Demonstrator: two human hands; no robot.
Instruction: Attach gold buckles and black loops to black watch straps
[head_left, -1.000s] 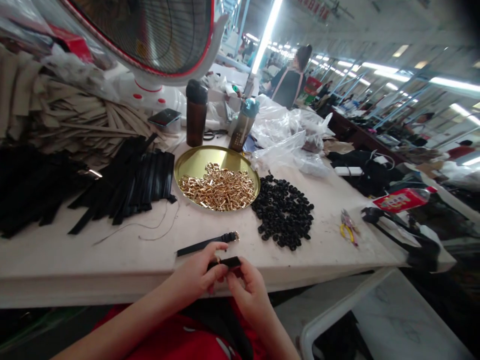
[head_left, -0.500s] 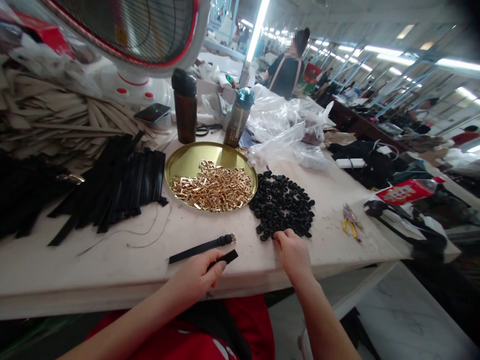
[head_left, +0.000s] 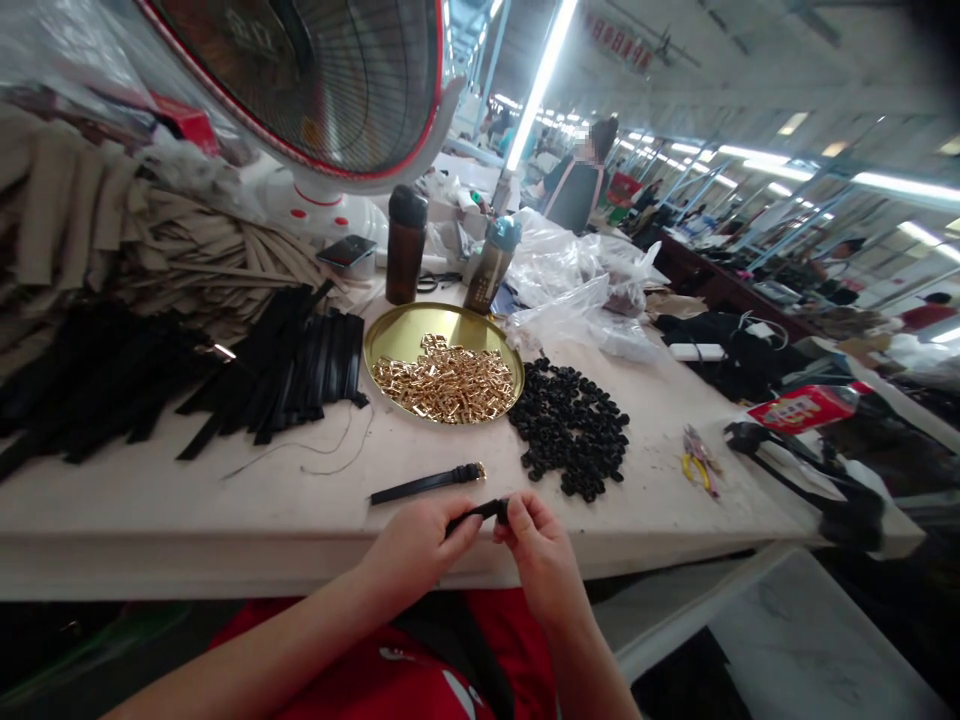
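Note:
My left hand (head_left: pixel 417 548) pinches a short black strap (head_left: pixel 475 514) at the table's front edge. My right hand (head_left: pixel 535 545) is closed on the strap's right end, where a small black loop (head_left: pixel 502 511) sits between its fingertips. Just beyond my hands lies a finished black strap with a gold buckle (head_left: pixel 429 483). Further back stands a gold tray (head_left: pixel 397 337) with several gold buckles (head_left: pixel 447 383). To its right lies a heap of black loops (head_left: pixel 573 427).
A pile of black straps (head_left: pixel 285 372) and tan strips (head_left: pixel 187 262) fills the left of the table. A fan (head_left: pixel 322 80), two bottles (head_left: pixel 405 244), a phone (head_left: pixel 346 251) and plastic bags (head_left: pixel 570 280) stand behind. Small pliers (head_left: pixel 696 457) lie at right. A person stands far back.
My right hand has come back from the heap of black loops to the strap's end with a loop in its fingers. The left hand kept hold of the strap.

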